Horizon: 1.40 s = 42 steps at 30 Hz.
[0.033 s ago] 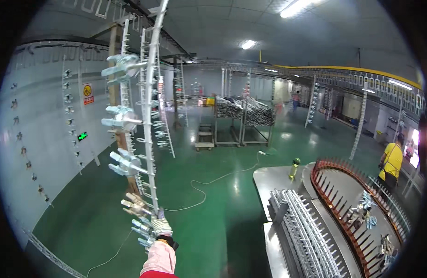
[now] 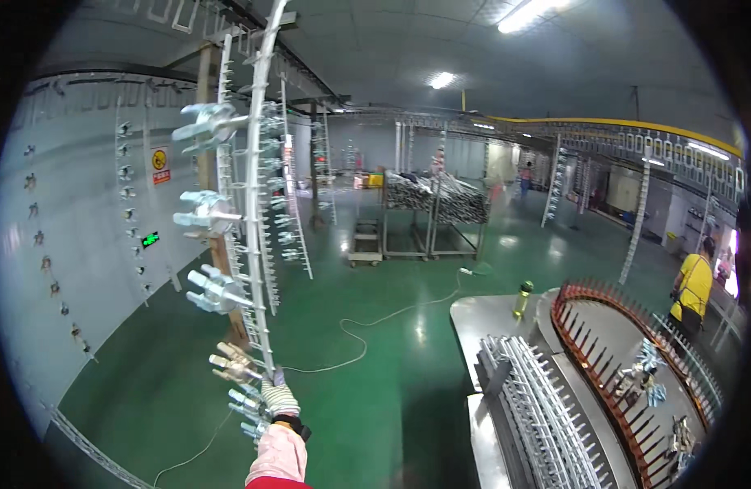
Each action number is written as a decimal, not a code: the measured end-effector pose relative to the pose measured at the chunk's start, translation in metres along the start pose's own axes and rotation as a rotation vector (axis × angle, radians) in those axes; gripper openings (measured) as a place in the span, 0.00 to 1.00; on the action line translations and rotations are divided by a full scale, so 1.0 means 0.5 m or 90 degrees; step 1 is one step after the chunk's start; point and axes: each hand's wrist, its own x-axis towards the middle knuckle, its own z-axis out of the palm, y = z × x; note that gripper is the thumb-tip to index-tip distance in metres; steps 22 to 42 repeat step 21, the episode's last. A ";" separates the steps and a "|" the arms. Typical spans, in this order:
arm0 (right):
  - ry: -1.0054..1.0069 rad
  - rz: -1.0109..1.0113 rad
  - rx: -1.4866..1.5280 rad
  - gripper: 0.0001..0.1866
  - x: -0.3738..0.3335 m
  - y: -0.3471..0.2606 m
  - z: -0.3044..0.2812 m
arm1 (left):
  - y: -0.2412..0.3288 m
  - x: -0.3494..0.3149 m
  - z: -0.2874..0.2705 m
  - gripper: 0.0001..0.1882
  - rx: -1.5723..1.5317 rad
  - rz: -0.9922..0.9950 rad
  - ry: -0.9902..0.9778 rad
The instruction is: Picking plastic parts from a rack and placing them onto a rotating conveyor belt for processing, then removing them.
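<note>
Gripping the lower end of a tall hanging rack (image 2: 257,204), the person's gloved left hand (image 2: 278,401) is closed around its pale metal bar. Silvery metal fittings (image 2: 208,122) sit on pegs along the rack's left side, one just beside the hand. The right hand is out of view. A steel workbench (image 2: 481,326) stands well apart, to the right.
</note>
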 end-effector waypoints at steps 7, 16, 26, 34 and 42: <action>-0.137 0.288 0.139 0.27 0.028 0.128 0.082 | 0.032 0.179 -0.159 0.14 0.029 0.076 0.186; -0.051 0.207 0.064 0.20 0.099 -0.124 0.268 | 0.261 0.394 -0.190 0.23 0.199 0.140 0.238; -0.115 0.238 0.067 0.28 0.098 -0.115 0.296 | 0.379 0.509 -0.184 0.25 0.402 0.150 0.323; -0.115 0.238 0.067 0.28 0.098 -0.115 0.296 | 0.379 0.509 -0.184 0.25 0.402 0.150 0.323; -0.115 0.238 0.067 0.28 0.098 -0.115 0.296 | 0.379 0.509 -0.184 0.25 0.402 0.150 0.323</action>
